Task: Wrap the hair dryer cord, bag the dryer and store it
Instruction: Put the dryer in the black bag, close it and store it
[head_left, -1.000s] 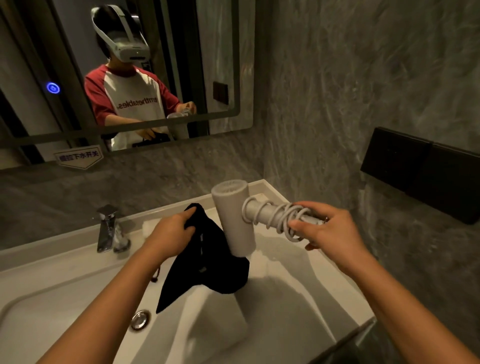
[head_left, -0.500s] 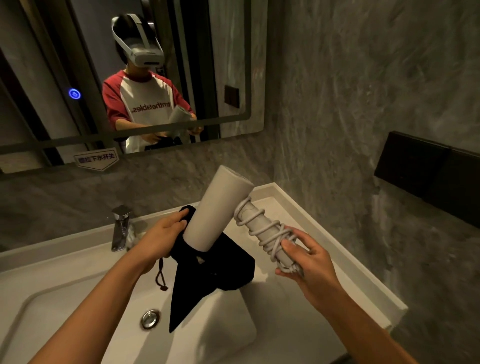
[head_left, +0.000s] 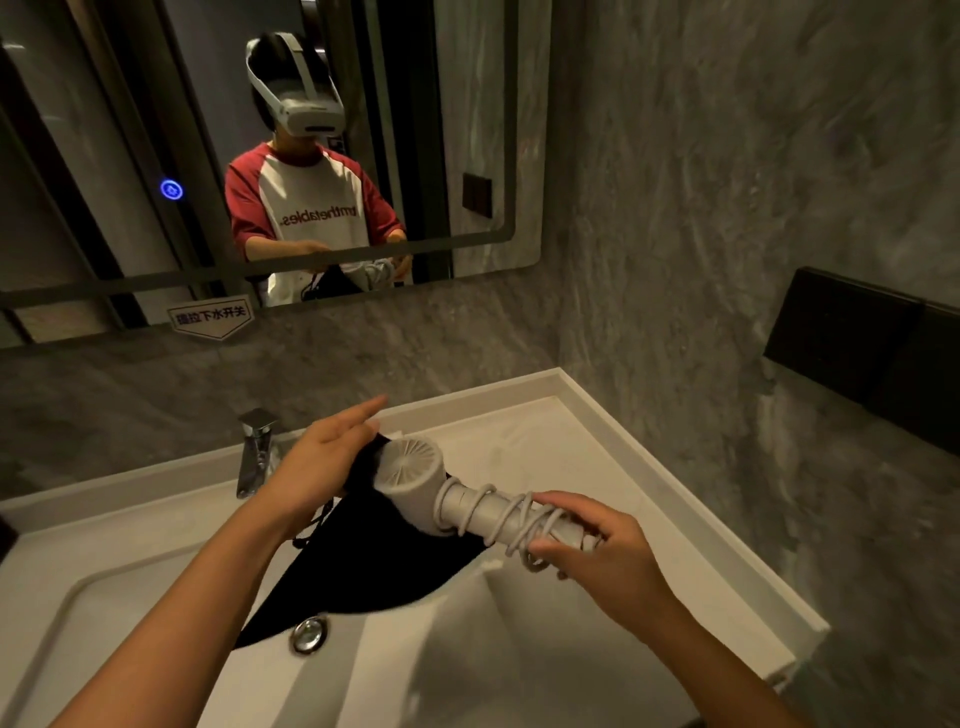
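I have the hair dryer (head_left: 413, 475) over the sink (head_left: 597, 410), its barrel end turned toward me and the cord (head_left: 511, 522) already coiled round the handle. My right hand (head_left: 605, 551) is closed on the handle's far end, at 3 o'clock from the barrel, pinning the last loops. My left hand (head_left: 322, 462), at 9 o'clock from the barrel, pinches the black bag (head_left: 374, 561) at its top edge with the forefinger lifted free; the bag hangs down toward the drain (head_left: 309, 634) at 7 o'clock. I judge the step is feeding the barrel into the bag's mouth, so I'd spread the opening wider first, lead with the nose, and keep the loose loops under my thumb so they don't slip off. The tap (head_left: 255, 449) sits just beside my left hand at 9 o'clock, close enough to snag the drawstring (head_left: 311, 525). The mirror (head_left: 467, 130) above is well clear
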